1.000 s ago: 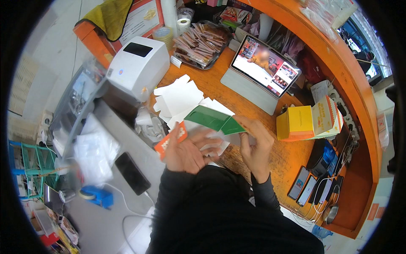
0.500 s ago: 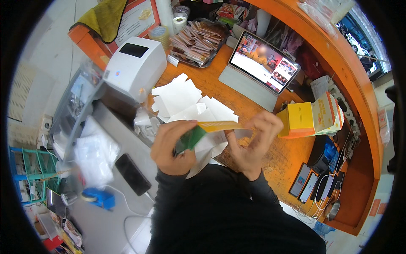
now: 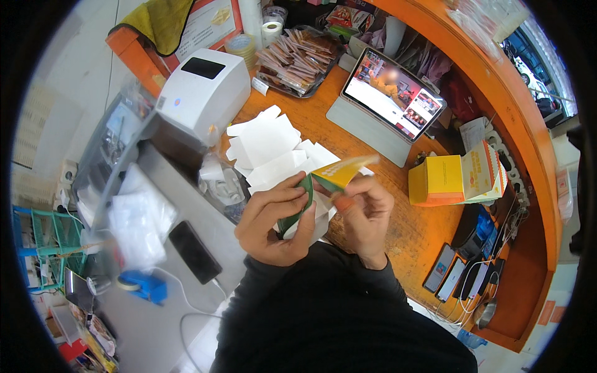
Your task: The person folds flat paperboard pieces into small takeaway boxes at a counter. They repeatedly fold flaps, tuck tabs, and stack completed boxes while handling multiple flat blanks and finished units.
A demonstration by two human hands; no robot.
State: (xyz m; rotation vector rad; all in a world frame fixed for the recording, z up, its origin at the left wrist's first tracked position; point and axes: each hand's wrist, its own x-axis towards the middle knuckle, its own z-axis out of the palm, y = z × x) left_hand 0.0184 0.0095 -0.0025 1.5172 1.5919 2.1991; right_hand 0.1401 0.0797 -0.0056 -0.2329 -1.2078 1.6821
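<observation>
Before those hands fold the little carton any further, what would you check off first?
1. Both hands on the carton: ok. The left hand grips the green side, the right hand pinches the yellow flap of the folded carton.
2. Grip firm: cannot tell; fingers hide the contact.
3. More blanks at hand: ok, the white flat cartons lie just behind.
4. Room on the wooden desk: ok, bare wood to the right of the hands.
5. Tablet clear of the work: ok, apart.
</observation>
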